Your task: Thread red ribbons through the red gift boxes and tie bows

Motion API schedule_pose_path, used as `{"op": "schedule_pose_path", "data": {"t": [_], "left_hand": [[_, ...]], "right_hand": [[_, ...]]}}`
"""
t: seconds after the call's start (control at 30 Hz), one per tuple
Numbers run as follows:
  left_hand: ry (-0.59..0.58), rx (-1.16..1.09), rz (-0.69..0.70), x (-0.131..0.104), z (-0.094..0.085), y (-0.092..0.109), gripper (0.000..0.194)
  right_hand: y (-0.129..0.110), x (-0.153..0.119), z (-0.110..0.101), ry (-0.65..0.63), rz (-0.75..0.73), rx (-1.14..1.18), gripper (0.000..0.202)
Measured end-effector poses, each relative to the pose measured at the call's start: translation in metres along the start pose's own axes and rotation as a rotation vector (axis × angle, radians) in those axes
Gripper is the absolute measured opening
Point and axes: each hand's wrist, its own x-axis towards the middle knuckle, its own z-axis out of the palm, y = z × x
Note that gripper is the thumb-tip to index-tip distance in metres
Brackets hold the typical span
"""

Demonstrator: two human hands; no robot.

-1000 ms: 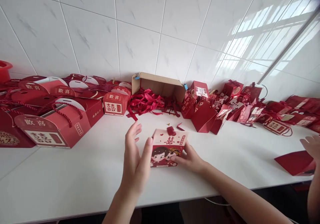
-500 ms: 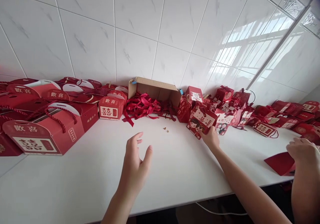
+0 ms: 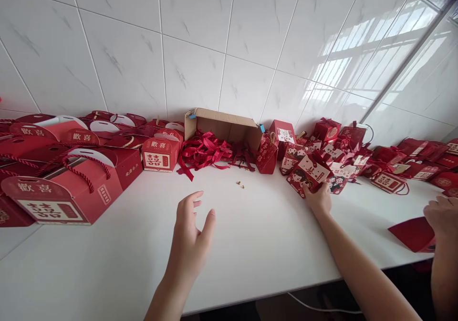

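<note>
My right hand (image 3: 319,200) grips a small red-and-white gift box (image 3: 308,174) printed with cartoon figures, tilted beside a pile of similar boxes (image 3: 341,170). Fingers curved and thumb apart, my left hand (image 3: 192,228) hovers over the white table (image 3: 250,244) with nothing in it. Beyond the left hand, a heap of red ribbons (image 3: 207,150) spills out of an open cardboard box (image 3: 223,116). Two tiny gold-coloured pieces (image 3: 240,184) lie on the table between my hands.
Large red gift boxes with rope handles (image 3: 103,182) fill the left side. More red packages (image 3: 415,161) line the wall at the far right. Another person's hand (image 3: 442,216) holds a folded red piece (image 3: 411,234) at the right edge. The tiled wall (image 3: 193,49) bounds the back.
My right hand has moved right with the gift box, towards the pile. The left hand has barely moved. The view has shifted slightly.
</note>
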Motion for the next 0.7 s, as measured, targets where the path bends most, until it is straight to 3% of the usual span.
{"op": "schedule_pose_path", "data": {"t": [0.37,0.53,0.63,0.7], "left_hand": [[-0.002,-0.003,-0.033,0.002,0.000,0.000,0.039],[0.000,-0.011,-0.030,0.003,0.002,-0.002,0.037],[-0.002,-0.005,-0.027,0.004,0.004,-0.003,0.038],[0.001,-0.004,-0.029,0.004,0.004,-0.004,0.038]], "right_hand": [[0.019,0.004,-0.022,0.117,0.179,0.106,0.077],[0.030,0.011,-0.023,0.207,0.283,0.136,0.069],[0.026,0.007,-0.027,0.279,0.246,0.107,0.081],[0.017,0.000,-0.030,0.325,0.124,0.065,0.089]]}}
